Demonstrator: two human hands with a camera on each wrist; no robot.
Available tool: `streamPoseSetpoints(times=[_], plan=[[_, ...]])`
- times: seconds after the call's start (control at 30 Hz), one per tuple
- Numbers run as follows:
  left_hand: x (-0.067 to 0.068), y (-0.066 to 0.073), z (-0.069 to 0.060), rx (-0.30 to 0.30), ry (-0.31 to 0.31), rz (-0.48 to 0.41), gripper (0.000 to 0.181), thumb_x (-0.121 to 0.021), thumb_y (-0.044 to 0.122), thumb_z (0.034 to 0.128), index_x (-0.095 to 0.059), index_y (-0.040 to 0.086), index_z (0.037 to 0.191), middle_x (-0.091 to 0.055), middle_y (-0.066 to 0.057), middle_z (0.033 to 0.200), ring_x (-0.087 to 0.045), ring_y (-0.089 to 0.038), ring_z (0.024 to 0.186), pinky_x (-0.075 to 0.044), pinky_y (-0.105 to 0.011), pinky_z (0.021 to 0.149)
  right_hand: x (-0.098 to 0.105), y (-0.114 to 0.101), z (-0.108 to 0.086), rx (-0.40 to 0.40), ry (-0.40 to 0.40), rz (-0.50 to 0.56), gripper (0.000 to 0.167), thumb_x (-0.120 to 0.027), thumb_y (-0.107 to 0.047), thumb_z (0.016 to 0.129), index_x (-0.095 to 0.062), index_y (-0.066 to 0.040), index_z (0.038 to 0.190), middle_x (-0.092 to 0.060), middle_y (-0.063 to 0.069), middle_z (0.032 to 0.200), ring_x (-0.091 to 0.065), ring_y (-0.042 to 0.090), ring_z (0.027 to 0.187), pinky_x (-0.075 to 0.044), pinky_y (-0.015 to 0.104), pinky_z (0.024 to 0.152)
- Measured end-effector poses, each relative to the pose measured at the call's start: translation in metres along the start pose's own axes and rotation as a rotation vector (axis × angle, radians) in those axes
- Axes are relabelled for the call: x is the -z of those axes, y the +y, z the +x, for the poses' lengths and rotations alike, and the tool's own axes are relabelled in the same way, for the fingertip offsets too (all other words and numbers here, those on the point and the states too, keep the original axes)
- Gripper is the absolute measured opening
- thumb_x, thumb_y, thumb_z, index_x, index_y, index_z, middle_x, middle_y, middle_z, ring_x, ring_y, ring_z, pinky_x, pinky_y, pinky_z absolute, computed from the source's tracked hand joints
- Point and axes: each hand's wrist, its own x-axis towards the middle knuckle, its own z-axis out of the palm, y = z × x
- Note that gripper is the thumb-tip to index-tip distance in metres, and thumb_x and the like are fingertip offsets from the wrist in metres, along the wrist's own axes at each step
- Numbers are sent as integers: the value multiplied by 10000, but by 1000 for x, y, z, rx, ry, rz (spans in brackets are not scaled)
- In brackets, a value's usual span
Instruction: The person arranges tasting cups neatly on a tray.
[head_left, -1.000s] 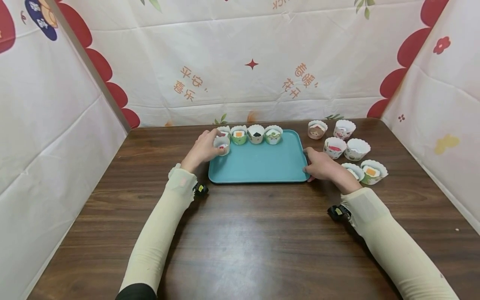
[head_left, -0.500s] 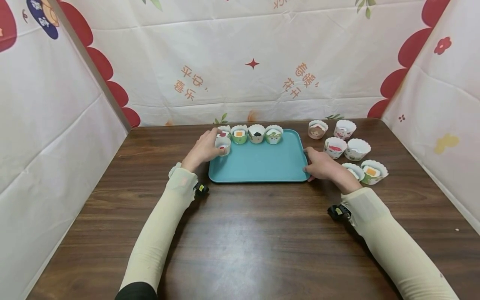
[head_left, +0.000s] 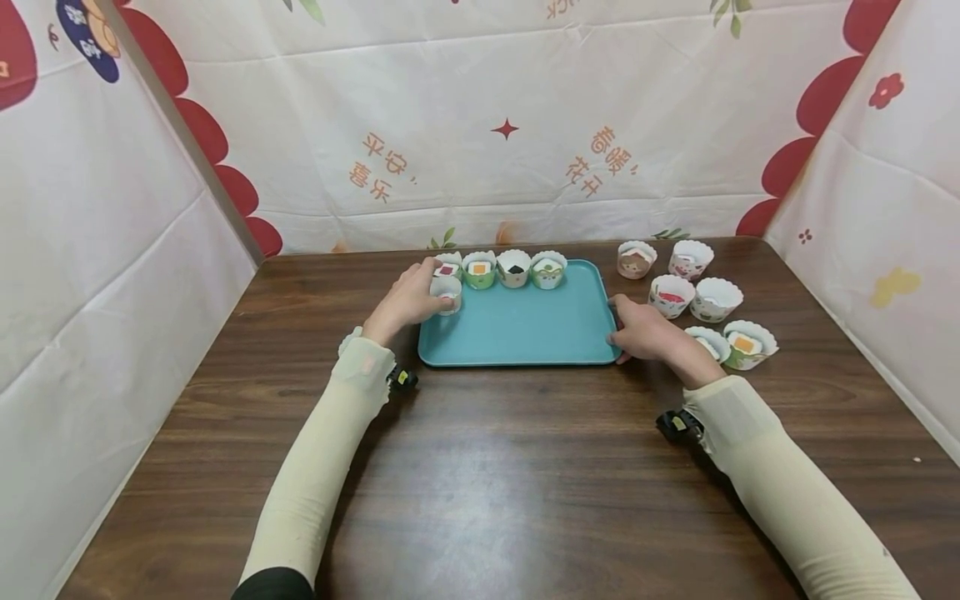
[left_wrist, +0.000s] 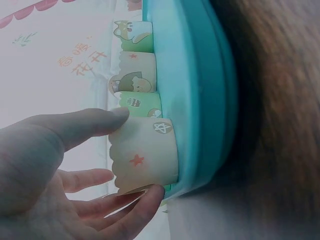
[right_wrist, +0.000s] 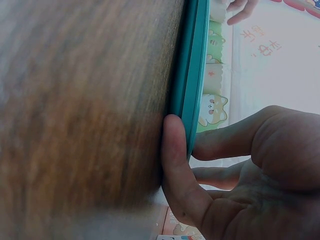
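2 orange phrases are running across the white backdrop [head_left: 465,92]: "平安喜乐" [head_left: 377,167] at left, "春暖花开" [head_left: 600,162] at right. White characters [head_left: 91,50] on the dark-blue badge [head_left: 78,33] are appearing too small to read.

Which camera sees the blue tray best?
The head view: it looks down on the blue tray, showing most of it. The left wrist view shows part of one end up close. The right wrist view shows only a thin edge, pinched by the right hand.

Your right hand [right_wrist: 255,191] is gripping the teal tray [right_wrist: 190,75] by its edge; printed cups [right_wrist: 214,77] are standing in a row beyond it.
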Motion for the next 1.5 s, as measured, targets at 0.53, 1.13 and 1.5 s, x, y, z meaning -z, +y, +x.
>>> streamPoseSetpoints(times=[0.53,1.13,1.5], plan=[[18,0,-19,-5,37,-5,840,-771,405,914,-357,72,1566,-477,-191,1459,-501,-352,1281,-434,-543,1138,0,2,-1,11,6,-7,655,-572,-31,987,-247,157,1524,-529,220,935,-697,167,639,-623,311,620],[36,-16,-57,-99,131,-25,655,-731,358,956,-475,94,1498,-594,-175,1370,-610,-354,1239,-526,-537,1019,-1,2,-1,26,10,8,647,-564,-19,974,-258,156,1515,-533,221,934,-690,168,638,-626,310,611],[46,-47,-74,-136,-1,-3,699,-746,405,946,-459,105,1509,-563,-181,1410,-559,-349,1300,-511,-547,1079,0,2,0,39,16,-2,645,-565,-22,970,-264,166,1508,-528,221,931,-691,149,621,-625,316,613]])
